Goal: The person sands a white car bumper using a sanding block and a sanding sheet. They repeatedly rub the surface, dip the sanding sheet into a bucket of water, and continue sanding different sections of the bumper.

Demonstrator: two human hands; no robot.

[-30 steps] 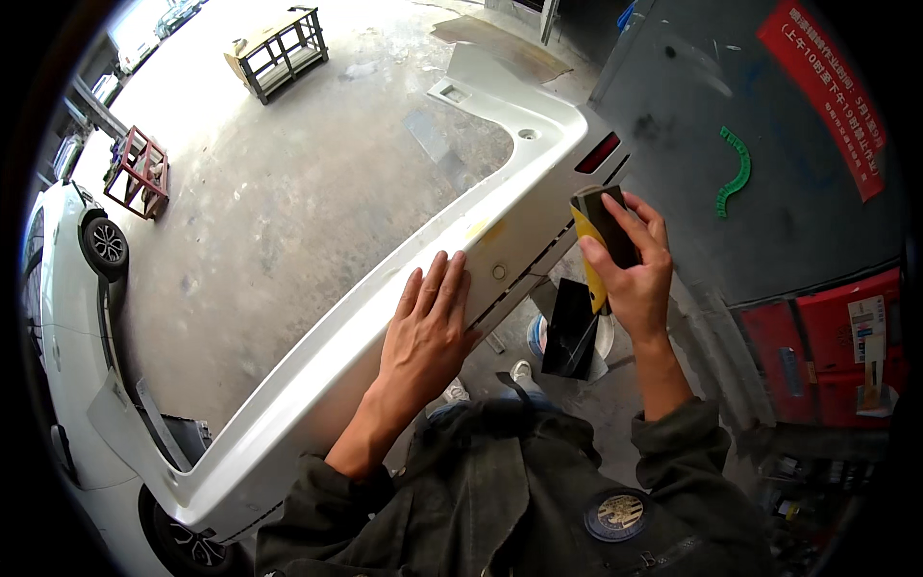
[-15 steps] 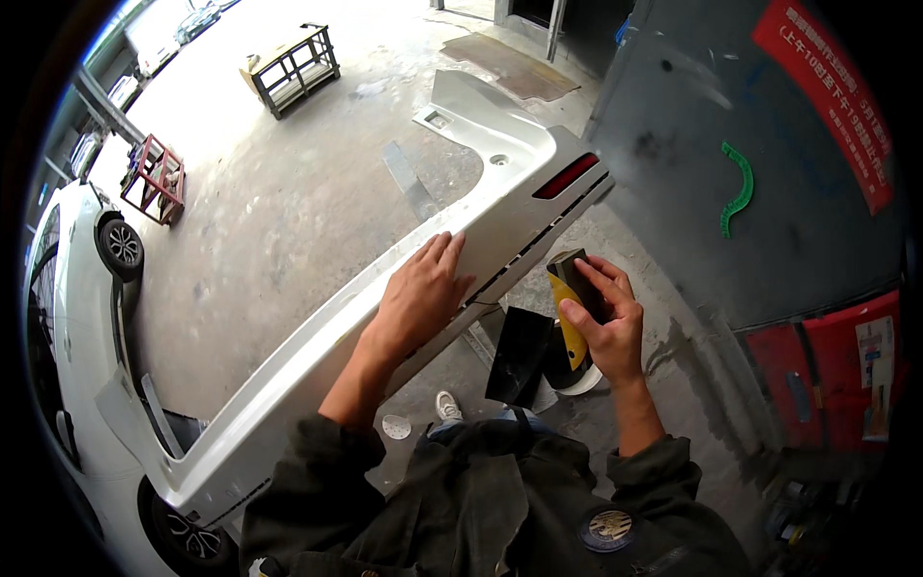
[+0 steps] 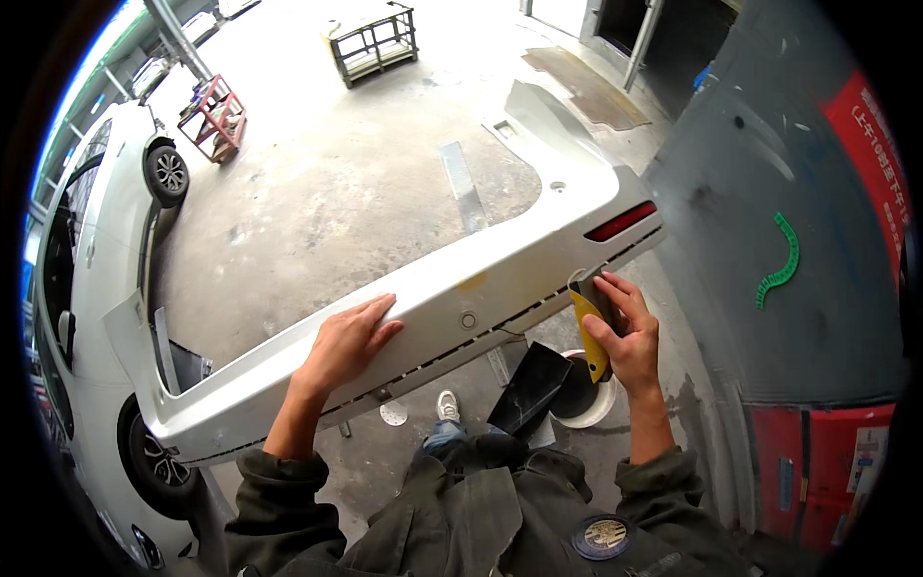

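Observation:
A white car bumper point(image 3: 404, 310) stretches across in front of me, rising to the right, with a red reflector point(image 3: 620, 222) near its right end. My left hand point(image 3: 344, 344) lies on the bumper's left-middle part, palm down, fingers stretched out and holding nothing. To its right, the bumper face shows a round sensor point(image 3: 468, 320) and a faint yellowish patch point(image 3: 471, 283). Fingers and thumb of my right hand point(image 3: 630, 337) are closed around a yellow and dark grey sanding block point(image 3: 590, 337), held upright at the bumper's lower edge below the reflector. I cannot tell whether it touches the bumper.
Below the bumper are a black sheet point(image 3: 532, 387), a white bucket point(image 3: 598, 408) and a perforated white disc point(image 3: 393, 413). A white car point(image 3: 108, 226) stands left. Beyond are a red cart point(image 3: 215, 120) and a metal-framed stand point(image 3: 377, 48). A grey wall point(image 3: 716, 250) rises right.
The view has shifted. My left hand has slid left along the bumper, uncovering the sensor and yellowish patch. My right hand has brought the sanding block nearer the bumper's lower edge.

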